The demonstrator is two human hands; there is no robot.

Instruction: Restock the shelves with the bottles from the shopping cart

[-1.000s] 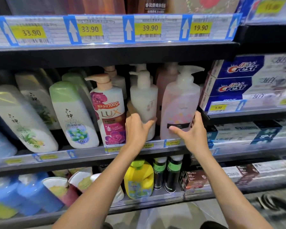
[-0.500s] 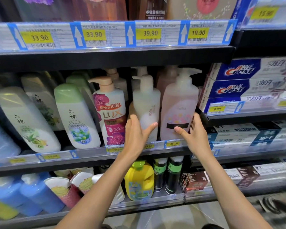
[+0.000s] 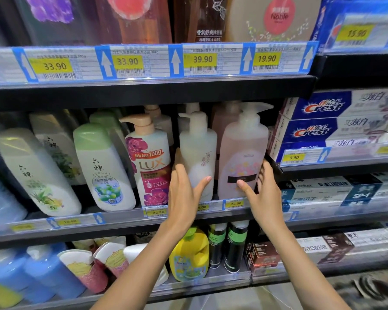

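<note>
Head view shows the left hand cupped around a frosted white pump bottle and the right hand wrapped around a smooth, translucent pink pump bottle, both upright on the middle shelf beside a glossy LUX bottle. Left fingers slip behind the white bottle, out of sight. Price tags under the wrists are partly covered, and Crest boxes blur at the right edge.

Two bare forearms, no sleeves visible; left hand and right hand w/o gloves, rings or watch.
</note>
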